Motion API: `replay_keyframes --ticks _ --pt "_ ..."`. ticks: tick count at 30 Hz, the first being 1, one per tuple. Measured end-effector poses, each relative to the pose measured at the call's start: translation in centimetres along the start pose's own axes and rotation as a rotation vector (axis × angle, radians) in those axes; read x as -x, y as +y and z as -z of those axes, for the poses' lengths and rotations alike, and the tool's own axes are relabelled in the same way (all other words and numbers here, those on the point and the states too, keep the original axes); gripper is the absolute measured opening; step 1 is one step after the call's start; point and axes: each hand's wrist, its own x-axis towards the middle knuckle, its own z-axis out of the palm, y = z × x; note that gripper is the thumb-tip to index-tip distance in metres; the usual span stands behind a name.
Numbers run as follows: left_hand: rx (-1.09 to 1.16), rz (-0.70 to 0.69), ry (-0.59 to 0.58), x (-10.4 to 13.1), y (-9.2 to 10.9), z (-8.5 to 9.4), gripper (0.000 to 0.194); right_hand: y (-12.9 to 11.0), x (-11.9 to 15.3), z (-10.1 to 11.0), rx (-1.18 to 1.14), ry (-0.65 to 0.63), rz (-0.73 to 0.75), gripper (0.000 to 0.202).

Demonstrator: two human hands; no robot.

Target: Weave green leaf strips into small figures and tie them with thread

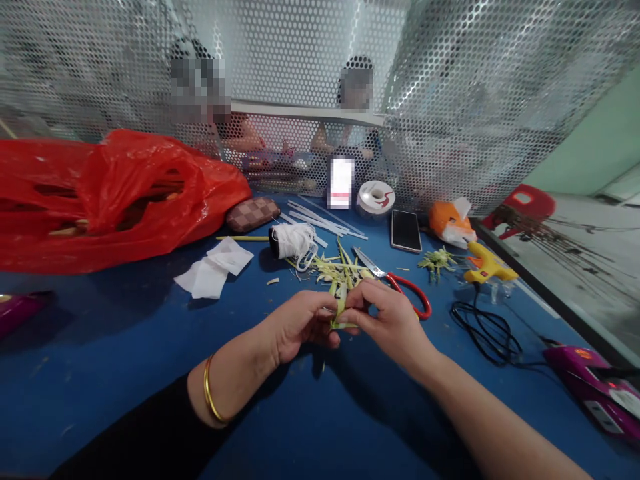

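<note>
My left hand, with a gold bangle at the wrist, is closed on one side of a small pale green strip piece. From the other side my right hand pinches the same piece between thumb and fingers. Both hands are held over the blue table, near its middle. Just beyond them lies a loose pile of yellow-green strips. Red-handled scissors rest beside the pile, partly behind my right hand, blades pointing away to the left.
A red plastic bag fills the far left. White yarn, white tissues, a tape roll and a phone lie beyond my hands. At right are a yellow glue gun and its black cable. People sit behind the perforated screen.
</note>
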Motion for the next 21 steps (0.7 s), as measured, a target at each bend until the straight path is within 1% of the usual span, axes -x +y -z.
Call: replay_keyframes --ticks 2,5,7,9,12,14,17,19,21 --pt "0.005 -0.006 0.009 0.1 0.1 -0.1 0.014 -0.1 0.0 0.2 -0.072 -0.035 -0.045 0.013" --pt "0.016 -0.026 0.034 0.2 0.3 -0.2 0.023 -0.3 -0.2 0.9 -0.233 -0.133 -0.101 0.007" --pt "0.009 -0.051 0.040 0.2 0.4 -0.2 0.026 -0.3 -0.2 1.2 -0.306 -0.159 -0.133 0.007" --pt "-0.003 -0.069 0.035 0.3 0.4 -0.2 0.027 -0.2 -0.2 1.1 -0.311 -0.120 -0.172 0.006" --pt "-0.031 -0.080 0.037 0.3 0.4 -0.2 0.030 -0.1 -0.2 0.4 -0.306 -0.017 -0.258 0.005" --pt "-0.060 -0.097 0.032 0.3 0.4 -0.2 0.031 0.0 -0.2 -0.1 -0.373 0.027 -0.332 0.009" --pt "-0.080 -0.128 0.037 0.1 0.2 -0.2 0.030 0.0 -0.3 -0.5 -0.492 0.058 -0.421 0.019" --pt "-0.095 -0.151 0.048 0.0 0.1 -0.2 0.030 -0.1 -0.4 -0.6 -0.540 0.091 -0.442 0.026" --pt "-0.129 -0.172 0.048 -0.2 -0.1 -0.2 0.031 -0.2 -0.4 -0.6 -0.584 0.123 -0.458 0.039"
